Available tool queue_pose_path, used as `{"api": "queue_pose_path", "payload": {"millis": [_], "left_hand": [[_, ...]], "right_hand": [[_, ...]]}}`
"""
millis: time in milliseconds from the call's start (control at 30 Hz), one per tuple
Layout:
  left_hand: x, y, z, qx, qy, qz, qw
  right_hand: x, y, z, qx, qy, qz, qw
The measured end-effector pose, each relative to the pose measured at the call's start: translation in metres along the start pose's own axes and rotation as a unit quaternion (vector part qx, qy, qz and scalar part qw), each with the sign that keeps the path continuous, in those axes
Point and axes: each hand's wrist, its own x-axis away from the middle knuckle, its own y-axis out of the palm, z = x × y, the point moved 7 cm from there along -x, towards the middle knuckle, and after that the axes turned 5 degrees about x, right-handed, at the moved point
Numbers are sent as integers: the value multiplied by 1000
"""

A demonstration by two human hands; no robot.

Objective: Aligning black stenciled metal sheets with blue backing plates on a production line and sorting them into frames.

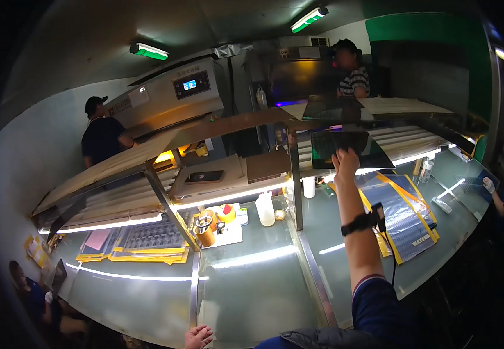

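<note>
My right hand (346,161) reaches far forward, its fingers closed on the near edge of a dark, glossy rectangular panel (374,152). The panel is at the level of the slatted shelf above the table; whether it rests on the shelf I cannot tell. A black band with a small device and a cable (363,222) is round my right wrist. At the table's near edge, my left hand (198,336) shows only in part, with loosely bent fingers and nothing visible in it.
The glass-topped table (252,291) carries yellow-edged film sheets (400,215), more sheets (150,238), a white bottle (265,209) and an orange can of tools (204,232). A metal post (295,180) supports the shelf. A phone (204,176) lies there. Several people work around, one gloved hand (488,185) at right.
</note>
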Motion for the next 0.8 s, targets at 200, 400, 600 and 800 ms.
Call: {"api": "queue_pose_path", "payload": {"millis": [200, 400, 600, 800], "left_hand": [[26, 14, 9, -18, -40, 37, 998], [24, 15, 4, -14, -53, 36, 998], [27, 10, 10, -63, -86, 2, 994], [25, 45, 11, -129, -92, -48, 986]], "right_hand": [[-61, -122, 56, -37, 144, 191, 970], [-157, -149, 39, -68, 48, -64, 994], [-67, -145, 17, -34, 21, -42, 998], [196, -344, -19, -107, 11, -20, 994]]}}
